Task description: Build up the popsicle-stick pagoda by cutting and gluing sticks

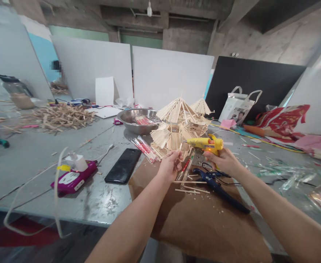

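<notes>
My right hand (224, 160) is wrapped round the grip of a yellow hot glue gun (201, 142), whose nozzle points left and shows an orange glow near the handle. My left hand (171, 165) is closed in a pinch on a short wooden stick (180, 147), just below the nozzle tip. Right behind both hands stands a tiered model of thin wooden sticks (174, 137) with cone-shaped roofs. Under my hands, blue-handled cutting pliers (220, 191) and loose sticks (191, 190) lie on a brown board (201, 226).
A black phone (123, 166) and a purple power strip (75, 177) lie to the left. Behind them are a metal bowl (127, 123) and a heap of wooden pieces (63, 117). Clear plastic wrappers (289, 175) and a white bag (235, 107) are on the right.
</notes>
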Tool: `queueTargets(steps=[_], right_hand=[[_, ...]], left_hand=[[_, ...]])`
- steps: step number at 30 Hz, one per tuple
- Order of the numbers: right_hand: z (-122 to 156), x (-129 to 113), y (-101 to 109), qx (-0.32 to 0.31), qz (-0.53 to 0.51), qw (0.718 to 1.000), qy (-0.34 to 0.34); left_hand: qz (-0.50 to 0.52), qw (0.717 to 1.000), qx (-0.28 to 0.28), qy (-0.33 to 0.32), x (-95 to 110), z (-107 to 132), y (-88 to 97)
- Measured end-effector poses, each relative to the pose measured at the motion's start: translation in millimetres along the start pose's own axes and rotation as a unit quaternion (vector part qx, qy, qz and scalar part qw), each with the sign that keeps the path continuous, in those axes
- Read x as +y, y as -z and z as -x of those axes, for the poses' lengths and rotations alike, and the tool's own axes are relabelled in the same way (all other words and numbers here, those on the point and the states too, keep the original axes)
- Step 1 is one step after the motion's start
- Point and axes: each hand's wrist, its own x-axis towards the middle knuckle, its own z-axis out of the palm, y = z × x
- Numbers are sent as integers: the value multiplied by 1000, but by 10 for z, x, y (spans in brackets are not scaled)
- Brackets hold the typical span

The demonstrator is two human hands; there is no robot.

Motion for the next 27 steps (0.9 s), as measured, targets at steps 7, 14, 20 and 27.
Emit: queueTargets(steps=[7, 14, 20, 27], right_hand=[[164, 153, -48, 142, -246, 957, -53], [346, 433, -98, 132, -367, 915, -102], [344, 438, -98, 115, -365, 918, -100], [346, 491, -83, 102, -360, 921, -108]], left_hand=[[-79, 988, 34, -126, 78, 8, 6], [-136, 934, 147, -295, 511, -13, -30], [-230, 907, 138, -324, 788, -220, -123], [-286, 900, 136, -301, 895, -416, -158]])
